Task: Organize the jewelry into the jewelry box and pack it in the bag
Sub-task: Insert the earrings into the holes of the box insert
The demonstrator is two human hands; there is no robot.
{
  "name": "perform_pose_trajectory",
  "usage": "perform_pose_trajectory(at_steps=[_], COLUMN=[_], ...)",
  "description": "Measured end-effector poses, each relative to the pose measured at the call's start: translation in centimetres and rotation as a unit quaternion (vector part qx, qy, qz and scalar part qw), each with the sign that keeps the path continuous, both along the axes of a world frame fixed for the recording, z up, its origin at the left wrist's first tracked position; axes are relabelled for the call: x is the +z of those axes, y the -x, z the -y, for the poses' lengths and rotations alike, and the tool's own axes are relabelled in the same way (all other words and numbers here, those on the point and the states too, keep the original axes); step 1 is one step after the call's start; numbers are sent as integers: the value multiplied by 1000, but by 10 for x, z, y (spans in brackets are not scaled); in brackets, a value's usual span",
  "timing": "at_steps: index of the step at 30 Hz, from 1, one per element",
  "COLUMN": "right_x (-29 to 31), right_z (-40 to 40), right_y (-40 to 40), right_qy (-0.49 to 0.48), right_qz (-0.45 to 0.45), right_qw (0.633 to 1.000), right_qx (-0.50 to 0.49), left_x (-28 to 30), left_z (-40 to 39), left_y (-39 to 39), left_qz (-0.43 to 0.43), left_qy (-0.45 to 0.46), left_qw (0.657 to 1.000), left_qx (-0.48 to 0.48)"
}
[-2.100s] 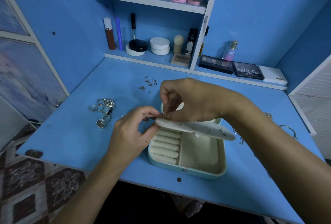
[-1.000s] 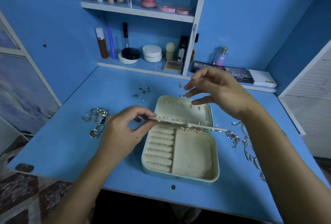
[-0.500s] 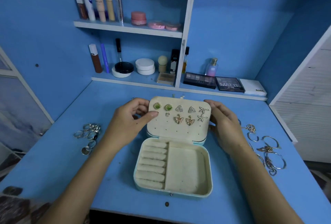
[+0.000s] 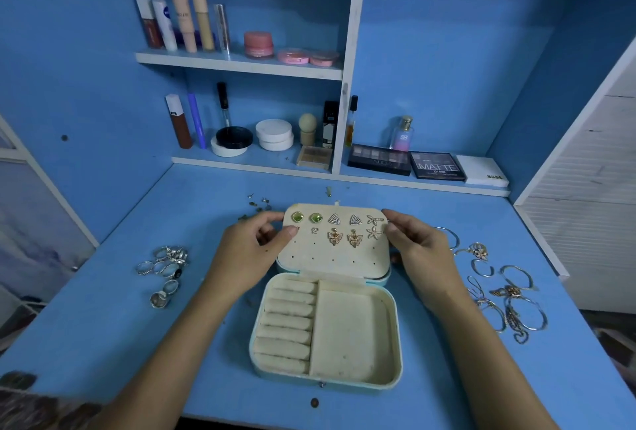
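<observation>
The desk carries the open jewelry box near the middle of its front edge, long axis running left to right. Raised against the lid stands the earring panel, studded along its top rows. The left hand pinches the panel's left edge with thumb and curled fingers; the right hand grips its right edge likewise. The rings lie toward the desk's left edge, nearer the left hand, which suits the ring rolls in the box's left half. The bracelets and chains lie toward the right edge, nearer the right hand.
</observation>
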State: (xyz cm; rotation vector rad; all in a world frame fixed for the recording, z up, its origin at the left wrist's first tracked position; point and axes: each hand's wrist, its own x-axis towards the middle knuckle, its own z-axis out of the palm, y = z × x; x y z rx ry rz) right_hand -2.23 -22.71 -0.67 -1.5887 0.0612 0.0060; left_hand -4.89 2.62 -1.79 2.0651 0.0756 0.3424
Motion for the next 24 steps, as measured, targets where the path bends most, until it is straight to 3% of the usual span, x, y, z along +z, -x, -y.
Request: perform_pose_trajectory(at_steps=[12, 18, 24], right_x=[-6, -6, -6], right_z=[1, 3, 3], right_y=[-2, -3, -3], right_qy=[36, 52, 50], right_qz=[12, 19, 16], right_qw=[999, 998, 999], right_qx=[-2, 2, 0], left_x=[19, 25, 24], left_z=[-24, -43, -45], left_y=[-14, -41, -61], left_qz=[61, 49, 4], left_qy=[-47, -200, -262], left_qw=[994, 976, 963], left_qx=[81, 70, 56])
